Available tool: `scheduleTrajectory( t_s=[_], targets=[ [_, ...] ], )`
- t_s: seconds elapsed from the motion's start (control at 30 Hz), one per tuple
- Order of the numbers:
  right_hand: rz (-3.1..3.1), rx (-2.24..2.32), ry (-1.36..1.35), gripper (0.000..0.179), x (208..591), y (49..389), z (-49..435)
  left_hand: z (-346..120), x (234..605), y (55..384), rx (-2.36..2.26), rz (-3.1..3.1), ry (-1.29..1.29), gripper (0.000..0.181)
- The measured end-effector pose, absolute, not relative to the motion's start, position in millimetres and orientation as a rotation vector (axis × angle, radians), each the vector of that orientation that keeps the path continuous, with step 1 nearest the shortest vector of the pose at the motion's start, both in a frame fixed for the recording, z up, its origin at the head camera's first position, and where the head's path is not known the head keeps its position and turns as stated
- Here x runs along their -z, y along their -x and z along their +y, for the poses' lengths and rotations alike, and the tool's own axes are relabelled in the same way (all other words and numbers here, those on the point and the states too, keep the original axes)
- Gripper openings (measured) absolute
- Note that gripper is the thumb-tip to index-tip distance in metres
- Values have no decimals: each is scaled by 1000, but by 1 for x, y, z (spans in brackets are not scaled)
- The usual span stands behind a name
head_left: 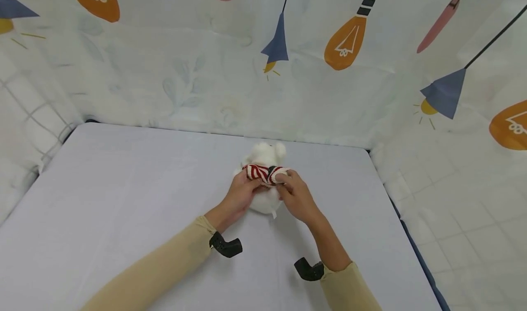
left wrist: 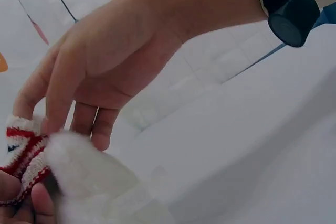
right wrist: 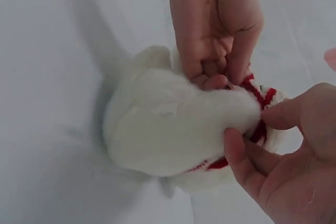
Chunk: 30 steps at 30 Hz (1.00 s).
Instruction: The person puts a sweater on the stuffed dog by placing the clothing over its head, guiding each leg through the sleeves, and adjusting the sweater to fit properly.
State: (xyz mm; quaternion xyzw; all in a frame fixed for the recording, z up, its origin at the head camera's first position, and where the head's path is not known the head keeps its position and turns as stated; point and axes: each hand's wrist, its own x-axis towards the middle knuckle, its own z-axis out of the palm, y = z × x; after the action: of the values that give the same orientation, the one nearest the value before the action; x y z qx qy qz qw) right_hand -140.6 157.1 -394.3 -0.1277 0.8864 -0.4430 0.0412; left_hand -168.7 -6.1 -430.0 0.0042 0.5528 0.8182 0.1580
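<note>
A white plush toy with round ears stands on the table, its back towards me and a small tag at its lower edge. Around its upper body is a red-and-white striped knit garment with a dark patch. My left hand pinches the garment's left part between thumb and fingers. On the other side my right hand pinches its right part. In the right wrist view the toy's white fur fills the middle, and the knit is partly hidden behind fingers.
A white-covered table spreads around the toy. Behind it hangs a pale curtain printed with lamps and bulbs. Black wrist devices sit at both sleeve cuffs.
</note>
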Motion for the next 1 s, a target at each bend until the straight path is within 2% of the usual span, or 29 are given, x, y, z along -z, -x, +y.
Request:
scheduleTrajectory(
  t_s=[0.13,0.27,0.47,0.7,0.83,1.0],
  targets=[
    [2673,1315,276,32,390,147,155,-6,434,177,-2279,1722,24,30],
    [2595,1374,137,32,387,155,158,-4,437,182,-2262,1758,-5,37],
    [2644,1392,119,11,391,166,165,-5,443,178,-2210,1982,92,39],
    [2711,1691,35,4,405,170,168,-8,446,175,-2078,2222,134,30],
    [2670,1856,14,10,405,167,168,-14,450,172,-2062,2182,159,25],
    [2696,1672,7,32,399,164,164,-19,455,171,-2129,1994,27,29]
  ],
)
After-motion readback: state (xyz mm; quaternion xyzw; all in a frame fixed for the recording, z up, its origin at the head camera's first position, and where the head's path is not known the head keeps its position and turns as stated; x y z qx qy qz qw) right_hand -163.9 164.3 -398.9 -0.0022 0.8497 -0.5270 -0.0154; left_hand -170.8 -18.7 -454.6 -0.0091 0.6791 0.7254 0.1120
